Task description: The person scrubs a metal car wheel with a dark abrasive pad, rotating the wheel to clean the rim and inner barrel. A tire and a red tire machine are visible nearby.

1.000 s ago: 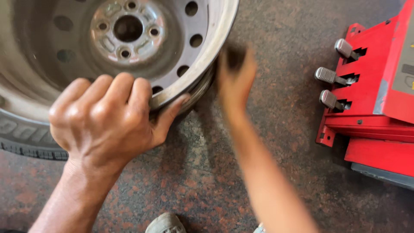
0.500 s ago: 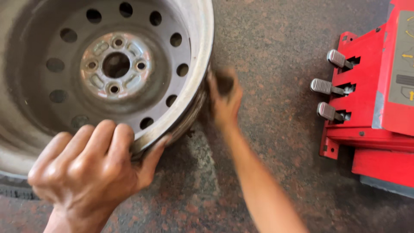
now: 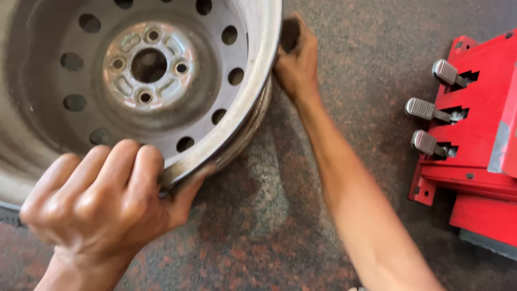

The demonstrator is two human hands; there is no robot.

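- head view: steel rim (image 3: 177, 81) fills upper left, open face toward camera, hub holes in middle, lying on speckled floor (image 3: 301, 215).
- left hand (image 3: 102, 202) curled tight over the rim's lower lip, fingers inside the barrel, thumb pressed under the edge; gripping firmly.
- right hand (image 3: 296, 64) reaching up along the rim's right side, pressed against the outer wall; fingers folded around something dark, possibly a pad or block, too blurred to name.
- rim lies up and left of both hands; left hand at its near edge, right hand at its far right flank, so both touch it, well apart from each other.
- strip of tyre (image 3: 8, 215) peeking out at lower left, under the rim.
- red machine (image 3: 479, 161) at right, three grey pedals (image 3: 428, 110) sticking out toward the rim, well clear of the right forearm.
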